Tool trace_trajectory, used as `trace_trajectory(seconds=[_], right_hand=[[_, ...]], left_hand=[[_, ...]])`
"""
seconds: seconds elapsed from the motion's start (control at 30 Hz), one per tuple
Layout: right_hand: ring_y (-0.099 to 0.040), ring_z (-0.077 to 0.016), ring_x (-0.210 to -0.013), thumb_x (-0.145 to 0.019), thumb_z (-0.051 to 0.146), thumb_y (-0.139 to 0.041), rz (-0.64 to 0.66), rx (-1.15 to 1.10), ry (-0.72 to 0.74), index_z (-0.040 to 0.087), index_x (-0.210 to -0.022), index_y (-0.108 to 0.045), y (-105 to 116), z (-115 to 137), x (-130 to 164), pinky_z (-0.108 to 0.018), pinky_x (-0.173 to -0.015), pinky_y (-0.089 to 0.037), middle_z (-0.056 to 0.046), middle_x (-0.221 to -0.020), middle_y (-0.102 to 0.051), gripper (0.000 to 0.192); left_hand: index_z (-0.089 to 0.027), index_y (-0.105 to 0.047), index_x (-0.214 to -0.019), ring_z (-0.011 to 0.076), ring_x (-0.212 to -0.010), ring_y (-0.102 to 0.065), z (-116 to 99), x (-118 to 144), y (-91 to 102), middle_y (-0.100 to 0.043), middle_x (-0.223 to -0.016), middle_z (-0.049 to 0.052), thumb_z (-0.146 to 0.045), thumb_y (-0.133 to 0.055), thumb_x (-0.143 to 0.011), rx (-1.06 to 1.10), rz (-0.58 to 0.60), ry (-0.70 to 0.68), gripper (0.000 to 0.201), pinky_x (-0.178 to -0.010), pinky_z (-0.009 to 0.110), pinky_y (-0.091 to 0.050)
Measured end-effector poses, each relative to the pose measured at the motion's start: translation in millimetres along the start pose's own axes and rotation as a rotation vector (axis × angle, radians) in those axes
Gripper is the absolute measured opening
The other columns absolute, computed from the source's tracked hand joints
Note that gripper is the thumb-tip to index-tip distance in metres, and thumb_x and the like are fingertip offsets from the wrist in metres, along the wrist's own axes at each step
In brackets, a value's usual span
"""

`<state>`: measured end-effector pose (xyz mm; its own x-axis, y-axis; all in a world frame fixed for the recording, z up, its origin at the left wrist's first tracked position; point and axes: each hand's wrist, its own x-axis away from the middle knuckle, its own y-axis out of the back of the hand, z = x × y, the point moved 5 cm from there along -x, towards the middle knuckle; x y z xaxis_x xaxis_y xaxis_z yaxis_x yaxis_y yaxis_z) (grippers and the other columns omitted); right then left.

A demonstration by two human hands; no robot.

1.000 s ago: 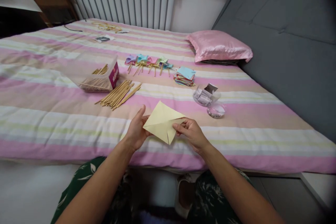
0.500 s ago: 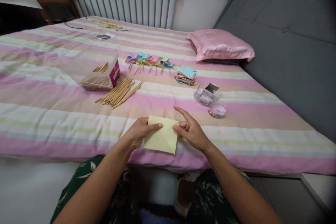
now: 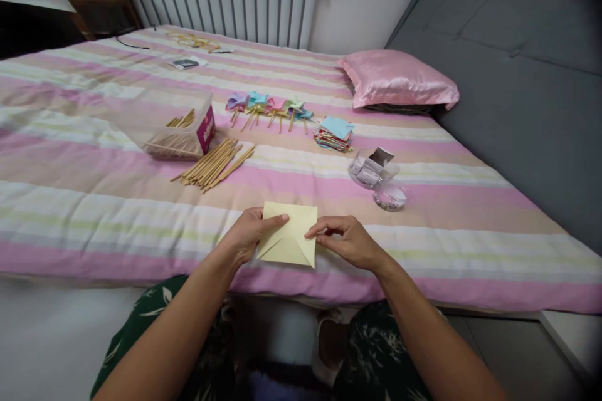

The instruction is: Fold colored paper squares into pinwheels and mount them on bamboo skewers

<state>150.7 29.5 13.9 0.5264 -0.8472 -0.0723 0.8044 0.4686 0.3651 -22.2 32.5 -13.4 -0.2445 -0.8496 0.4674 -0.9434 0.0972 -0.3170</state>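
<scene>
A pale yellow square of paper [image 3: 294,222], with diagonal slits running in from its corners, is held just above the near side of the bed. My left hand [image 3: 251,232] grips its left edge, thumb on top and the other fingers underneath. At the right edge, my right hand [image 3: 348,239] pinches the paper between thumb and forefinger. Beyond the hands lie a bundle of thin wooden sticks [image 3: 211,166], a row of paper pinwheels [image 3: 275,106] on sticks, and a stack of coloured paper squares [image 3: 335,131].
A clear plastic box [image 3: 205,128] holding more sticks stands at the left. Two small clear containers, one with packets [image 3: 369,172] and one with tiny pieces [image 3: 390,198], sit to the right. A pink pillow [image 3: 399,78] rests by the grey headboard [image 3: 508,75].
My right forefinger, stretched out before, has come down onto the paper's right edge. The yellow paper has tilted slightly, and its slits near me show more clearly.
</scene>
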Motion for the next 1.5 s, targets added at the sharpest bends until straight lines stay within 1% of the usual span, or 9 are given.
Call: trace_trajectory(seconds=[0.1, 0.23, 0.4, 0.57, 0.67, 0.83, 0.97, 1.1, 1.5], right_hand=[[-0.061, -0.0144, -0.074, -0.077, 0.021, -0.062, 0.008, -0.017, -0.019, 0.019, -0.083, -0.071, -0.1, 0.1, -0.5, -0.025, -0.064, -0.045, -0.004, -0.086, -0.071, 0.012], [-0.06, -0.0132, -0.069, -0.074, 0.028, -0.067, 0.005, -0.047, -0.036, 0.018, -0.081, -0.071, -0.3, -0.9, -0.8, -0.024, -0.062, -0.044, -0.004, -0.081, -0.07, 0.013], [-0.058, -0.0139, -0.069, -0.076, 0.033, -0.065, 0.0, -0.051, -0.046, 0.018, -0.076, -0.07, -1.7, -1.3, -1.4, -0.025, -0.062, -0.044, -0.003, -0.076, -0.069, 0.016], [-0.055, -0.0124, -0.062, -0.077, 0.038, -0.063, -0.053, -0.024, -0.084, 0.016, -0.073, -0.066, 0.8, -5.3, -2.4, -0.024, -0.058, -0.043, -0.002, -0.07, -0.065, 0.022], [-0.052, -0.0113, -0.06, -0.078, 0.037, -0.061, -0.071, -0.026, -0.094, 0.015, -0.072, -0.065, 2.0, -8.4, -2.9, -0.023, -0.056, -0.041, -0.002, -0.069, -0.063, 0.023], [-0.049, -0.0101, -0.058, -0.078, 0.037, -0.061, -0.071, -0.063, -0.136, 0.015, -0.07, -0.062, 1.6, -13.0, -2.9, -0.022, -0.053, -0.038, 0.0, -0.065, -0.059, 0.024], [-0.048, -0.0097, -0.056, -0.077, 0.039, -0.061, -0.047, -0.068, -0.145, 0.015, -0.068, -0.061, -0.8, -13.0, -2.5, -0.021, -0.052, -0.037, 0.0, -0.062, -0.058, 0.026], [-0.049, -0.0101, -0.056, -0.077, 0.038, -0.06, -0.054, -0.048, -0.138, 0.015, -0.066, -0.061, -1.9, -11.6, -2.2, -0.022, -0.052, -0.038, 0.0, -0.062, -0.059, 0.026], [-0.053, -0.0113, -0.056, -0.075, 0.03, -0.061, -0.09, 0.024, -0.141, 0.015, -0.064, -0.06, -4.7, -13.1, -2.1, -0.021, -0.051, -0.04, -0.002, -0.064, -0.062, 0.018]], left_hand=[[-0.008, -0.067, -0.085, 0.0203, -0.059, -0.064, 0.9, 1.0, -1.3, -0.072, -0.071, 0.011, -0.032, -0.078, -0.059, -0.012, 0.02, 0.003, 0.037, -0.053, 0.029, -0.051], [-0.009, -0.067, -0.086, 0.0201, -0.058, -0.065, 1.4, 1.9, -2.7, -0.072, -0.072, 0.011, -0.032, -0.078, -0.06, -0.01, 0.036, 0.005, 0.037, -0.054, 0.029, -0.051], [-0.01, -0.068, -0.087, 0.0186, -0.056, -0.063, 2.0, 3.1, -5.4, -0.072, -0.07, 0.009, -0.032, -0.077, -0.06, -0.033, 0.05, 0.018, 0.036, -0.053, 0.028, -0.048], [-0.008, -0.071, -0.083, 0.0164, -0.06, -0.062, 0.0, 2.9, -4.0, -0.072, -0.071, 0.01, -0.033, -0.077, -0.061, -0.081, 0.021, 0.003, 0.033, -0.055, 0.024, -0.045], [-0.009, -0.071, -0.083, 0.0167, -0.063, -0.063, 0.5, 2.5, -4.4, -0.073, -0.073, 0.01, -0.032, -0.077, -0.06, -0.102, 0.025, 0.019, 0.033, -0.059, 0.024, -0.045], [-0.01, -0.071, -0.082, 0.0188, -0.069, -0.065, 3.6, 1.6, -7.8, -0.073, -0.078, 0.01, -0.027, -0.079, -0.055, -0.101, 0.075, 0.035, 0.033, -0.067, 0.027, -0.047], [-0.01, -0.071, -0.082, 0.0184, -0.069, -0.065, 5.8, 0.9, -9.3, -0.073, -0.078, 0.009, -0.026, -0.078, -0.056, -0.105, 0.102, 0.018, 0.031, -0.065, 0.026, -0.047], [-0.011, -0.071, -0.081, 0.0183, -0.067, -0.064, 6.3, 1.2, -10.0, -0.073, -0.077, 0.009, -0.027, -0.078, -0.057, -0.12, 0.106, -0.003, 0.029, -0.062, 0.025, -0.046], [-0.011, -0.071, -0.08, 0.0184, -0.065, -0.063, 5.5, 2.3, -13.8, -0.073, -0.074, 0.008, -0.025, -0.077, -0.057, -0.121, 0.094, -0.006, 0.028, -0.063, 0.027, -0.046]])
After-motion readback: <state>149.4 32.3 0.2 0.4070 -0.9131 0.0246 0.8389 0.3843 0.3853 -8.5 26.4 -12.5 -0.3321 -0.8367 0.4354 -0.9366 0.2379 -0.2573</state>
